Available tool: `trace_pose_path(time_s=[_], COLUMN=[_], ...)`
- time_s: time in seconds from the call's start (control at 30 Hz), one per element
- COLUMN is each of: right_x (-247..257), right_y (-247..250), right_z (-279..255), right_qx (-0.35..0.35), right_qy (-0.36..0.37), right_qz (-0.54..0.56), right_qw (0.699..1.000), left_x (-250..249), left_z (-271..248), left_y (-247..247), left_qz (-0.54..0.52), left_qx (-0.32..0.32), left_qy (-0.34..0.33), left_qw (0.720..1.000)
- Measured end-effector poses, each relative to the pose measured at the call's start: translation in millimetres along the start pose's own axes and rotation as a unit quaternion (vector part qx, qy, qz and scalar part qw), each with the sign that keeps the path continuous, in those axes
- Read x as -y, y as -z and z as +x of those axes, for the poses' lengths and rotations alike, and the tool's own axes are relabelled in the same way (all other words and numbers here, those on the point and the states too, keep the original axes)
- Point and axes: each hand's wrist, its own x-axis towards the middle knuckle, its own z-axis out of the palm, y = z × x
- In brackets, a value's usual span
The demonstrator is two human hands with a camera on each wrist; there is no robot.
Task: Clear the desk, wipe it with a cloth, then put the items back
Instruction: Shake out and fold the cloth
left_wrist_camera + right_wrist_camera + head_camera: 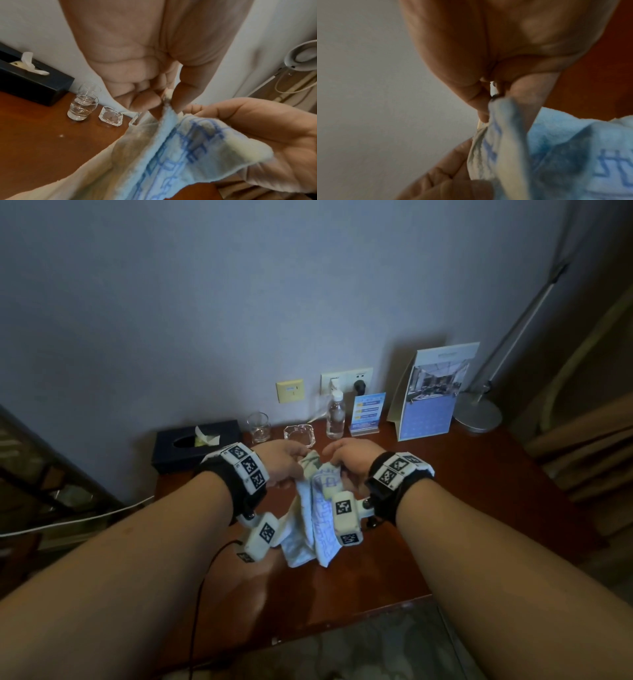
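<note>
A pale blue and cream cloth [317, 508] with blue line patterns hangs above the middle of the reddish wooden desk [462, 508]. My left hand [286, 462] pinches its top edge, the fingers curled around the fabric [167, 94]. My right hand [349, 457] grips the same edge close beside it, thumb and fingers closed on a fold [498, 106]. The cloth [171, 155] drapes down between my wrists, its lower end near the desk top. Both hands are close together, almost touching.
Along the wall stand a dark tissue box [197, 445], a drinking glass [258, 426], a clear glass ashtray [299, 435], a plastic bottle [335, 416], a small blue sign stand [368, 414] and a standing calendar [433, 392]. A lamp base [478, 414] sits at the back right.
</note>
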Motion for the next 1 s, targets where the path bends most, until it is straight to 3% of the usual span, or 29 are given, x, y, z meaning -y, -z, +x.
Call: trace_pose_path(time_s=[0.1, 0.27, 0.4, 0.57, 0.7, 0.8, 0.83, 0.93, 1.0], right_x=[5, 9, 7, 4, 4, 0, -3, -9, -11], right_y=[-5, -9, -13, -22, -19, -18, -18, -18, -19], right_z=[-6, -9, -14, -3, 5, 11, 11, 7, 6], right_qx=[0.024, 0.075, 0.090, 0.057, 0.001, -0.004, 0.005, 0.058, 0.058], right_qy=[-0.025, 0.011, 0.063, 0.091, 0.151, 0.185, 0.199, 0.234, 0.246], right_qz=[0.073, 0.026, -0.026, -0.130, -0.373, -0.481, -0.473, -0.360, -0.359], right_qw=[0.997, 0.997, 0.994, 0.986, 0.915, 0.857, 0.858, 0.901, 0.899], left_x=[7, 20, 17, 14, 10, 11, 11, 14, 18], left_z=[3, 16, 4, 5, 0, -1, -2, -3, -4], left_y=[5, 14, 12, 11, 10, 15, 18, 20, 18], left_qz=[-0.018, -0.017, -0.065, 0.021, 0.021, -0.009, -0.019, -0.021, -0.027], left_qx=[-0.036, -0.091, -0.048, -0.008, 0.045, 0.070, 0.074, 0.060, 0.021], left_qy=[-0.003, -0.031, -0.074, -0.096, -0.115, -0.096, -0.090, -0.101, -0.107], left_qw=[0.999, 0.995, 0.994, 0.995, 0.992, 0.993, 0.993, 0.993, 0.994])
